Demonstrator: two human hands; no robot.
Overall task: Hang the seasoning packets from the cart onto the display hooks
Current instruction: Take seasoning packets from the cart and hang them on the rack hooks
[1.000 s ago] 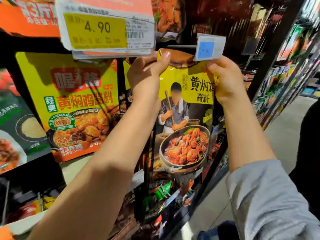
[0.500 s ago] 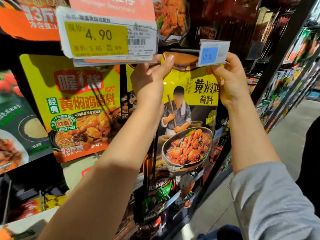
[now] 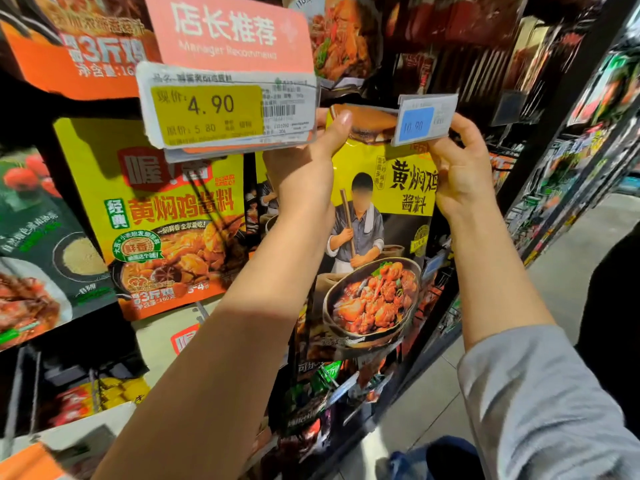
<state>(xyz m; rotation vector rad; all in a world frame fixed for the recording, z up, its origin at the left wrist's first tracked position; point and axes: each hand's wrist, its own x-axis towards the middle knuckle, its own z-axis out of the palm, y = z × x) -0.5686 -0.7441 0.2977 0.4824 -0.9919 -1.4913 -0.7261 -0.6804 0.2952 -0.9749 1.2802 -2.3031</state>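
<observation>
- Packet (image 3: pixel 377 244) held up high at the rack, top edge tucked right behind the blue tag (image 3: pixel 420 123), so pretty clearly mid-hang.
- Left hand (image 3: pixel 304 181) gripping the top left corner, thumb across the front and fingers curled away behind; right hand (image 3: pixel 462 168) pinching the top right corner, fingers curled round the edge just under that tag.
- Gripped at both top corners probably to keep the top edge flat and steady while lining its hole up with the hook. Hook and hole both hidden behind the tag, so no telling whether it's on yet.
- Long axis running up-down, leaning a touch. Printed front facing out toward the camera, text upright, bottom hanging free in front of the lower racks.
- Sits just right of the hung packet (image 3: pixel 166 216) under the 4.90 tag (image 3: pixel 221 109), so looks like the next hook along.
- Cart not in view.
- Guessing a small push back along the hook comes next, then letting go.
</observation>
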